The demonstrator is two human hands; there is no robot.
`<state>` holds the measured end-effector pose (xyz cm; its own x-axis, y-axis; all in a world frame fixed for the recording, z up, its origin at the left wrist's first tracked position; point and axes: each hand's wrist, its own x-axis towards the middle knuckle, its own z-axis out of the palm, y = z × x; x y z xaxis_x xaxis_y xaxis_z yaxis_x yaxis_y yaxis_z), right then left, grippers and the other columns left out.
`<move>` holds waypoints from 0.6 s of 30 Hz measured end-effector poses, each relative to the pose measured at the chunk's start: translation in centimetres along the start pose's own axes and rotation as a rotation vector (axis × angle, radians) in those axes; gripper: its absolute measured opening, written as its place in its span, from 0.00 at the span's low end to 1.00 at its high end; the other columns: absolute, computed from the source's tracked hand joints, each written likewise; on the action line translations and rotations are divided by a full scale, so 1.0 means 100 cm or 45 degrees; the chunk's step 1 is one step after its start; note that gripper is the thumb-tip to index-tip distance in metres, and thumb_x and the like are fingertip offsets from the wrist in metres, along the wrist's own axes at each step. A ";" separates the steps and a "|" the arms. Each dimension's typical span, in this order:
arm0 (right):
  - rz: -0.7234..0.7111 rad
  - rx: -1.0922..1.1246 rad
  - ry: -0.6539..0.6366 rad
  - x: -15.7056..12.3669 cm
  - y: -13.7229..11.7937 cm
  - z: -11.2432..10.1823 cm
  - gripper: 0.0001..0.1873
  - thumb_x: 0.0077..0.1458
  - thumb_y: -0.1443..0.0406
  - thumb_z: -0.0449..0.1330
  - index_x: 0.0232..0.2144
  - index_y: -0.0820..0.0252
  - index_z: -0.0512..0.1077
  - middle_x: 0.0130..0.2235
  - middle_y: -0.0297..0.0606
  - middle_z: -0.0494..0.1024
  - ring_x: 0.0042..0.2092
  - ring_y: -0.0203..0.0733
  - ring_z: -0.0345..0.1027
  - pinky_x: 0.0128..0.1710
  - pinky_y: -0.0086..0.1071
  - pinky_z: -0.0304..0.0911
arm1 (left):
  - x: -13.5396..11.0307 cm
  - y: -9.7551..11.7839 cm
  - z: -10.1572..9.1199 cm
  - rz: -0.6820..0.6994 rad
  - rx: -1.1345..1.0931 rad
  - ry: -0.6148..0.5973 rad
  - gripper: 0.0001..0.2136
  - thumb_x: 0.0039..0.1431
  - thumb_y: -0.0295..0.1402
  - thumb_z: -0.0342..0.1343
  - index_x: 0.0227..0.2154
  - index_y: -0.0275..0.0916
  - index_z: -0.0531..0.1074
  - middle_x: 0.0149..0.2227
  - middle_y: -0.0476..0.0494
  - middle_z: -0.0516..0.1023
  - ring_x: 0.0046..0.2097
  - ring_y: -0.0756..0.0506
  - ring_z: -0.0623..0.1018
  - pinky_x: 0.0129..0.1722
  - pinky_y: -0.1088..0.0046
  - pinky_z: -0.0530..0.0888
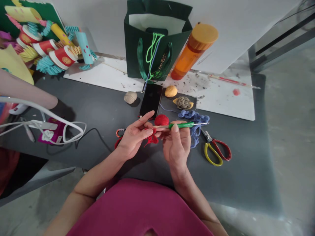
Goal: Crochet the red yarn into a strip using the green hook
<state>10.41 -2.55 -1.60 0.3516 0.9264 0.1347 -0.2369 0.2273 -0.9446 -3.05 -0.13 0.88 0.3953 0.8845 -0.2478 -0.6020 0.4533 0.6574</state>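
Note:
My left hand (131, 139) pinches a small piece of red crochet (152, 137) between thumb and fingers. In my right hand (177, 144) lies a green-handled crochet hook (182, 125), gripped under the thumb, its metal shaft pointing right. The right index finger reaches left to the red piece. Just beyond the hands sits a ball of red yarn (161, 120). Blue crochet work (194, 115) lies on the table behind the right hand, partly hidden by it. A beaded bracelet (120, 132) shows beside the left hand.
Scissors (216, 151) lie right of the hands. Beyond are a phone (150, 100), beige yarn (130, 97), yellow yarn (171, 91) and a grey-and-yellow crocheted piece (183, 103). A green paper bag (134, 49) and orange bottle (188, 52) stand behind. White cables (73, 126) are left.

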 end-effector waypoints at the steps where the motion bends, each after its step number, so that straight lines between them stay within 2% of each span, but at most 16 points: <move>1: 0.005 -0.004 -0.015 0.000 0.001 -0.001 0.08 0.70 0.53 0.59 0.43 0.48 0.67 0.29 0.30 0.85 0.30 0.43 0.84 0.30 0.36 0.75 | 0.000 -0.001 0.000 0.017 0.007 0.009 0.23 0.51 0.33 0.77 0.51 0.51 0.85 0.34 0.54 0.80 0.35 0.52 0.79 0.41 0.74 0.77; 6: 0.103 0.046 0.019 -0.002 -0.003 0.001 0.12 0.65 0.52 0.65 0.41 0.49 0.71 0.31 0.29 0.85 0.30 0.41 0.82 0.34 0.36 0.78 | 0.000 -0.009 -0.005 0.158 0.120 0.034 0.27 0.53 0.33 0.77 0.57 0.54 0.82 0.34 0.54 0.80 0.37 0.53 0.79 0.44 0.76 0.78; 11: 0.127 0.097 0.100 -0.002 -0.011 0.009 0.15 0.58 0.51 0.72 0.36 0.51 0.74 0.28 0.26 0.84 0.24 0.37 0.77 0.27 0.31 0.74 | -0.001 -0.017 -0.010 0.333 0.278 0.066 0.31 0.55 0.33 0.75 0.62 0.54 0.77 0.33 0.55 0.78 0.35 0.55 0.76 0.42 0.80 0.77; 14: 0.143 0.120 0.123 -0.001 -0.011 0.010 0.16 0.56 0.50 0.73 0.36 0.51 0.75 0.28 0.26 0.84 0.23 0.35 0.76 0.26 0.30 0.73 | -0.001 -0.017 -0.010 0.340 0.286 0.078 0.32 0.55 0.33 0.75 0.63 0.53 0.77 0.33 0.54 0.77 0.34 0.54 0.75 0.39 0.81 0.77; 18: 0.121 0.144 0.116 -0.001 -0.008 0.009 0.14 0.58 0.52 0.73 0.37 0.51 0.76 0.29 0.26 0.85 0.24 0.35 0.77 0.26 0.30 0.73 | 0.000 -0.015 -0.008 0.308 0.248 0.073 0.33 0.53 0.32 0.76 0.63 0.53 0.77 0.32 0.55 0.78 0.34 0.55 0.76 0.42 0.80 0.78</move>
<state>9.80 -2.52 -0.62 0.4021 0.9155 0.0141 -0.3716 0.1773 -0.9113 -2.69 -0.78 -0.69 0.2137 0.9714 -0.1035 -0.5276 0.2039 0.8246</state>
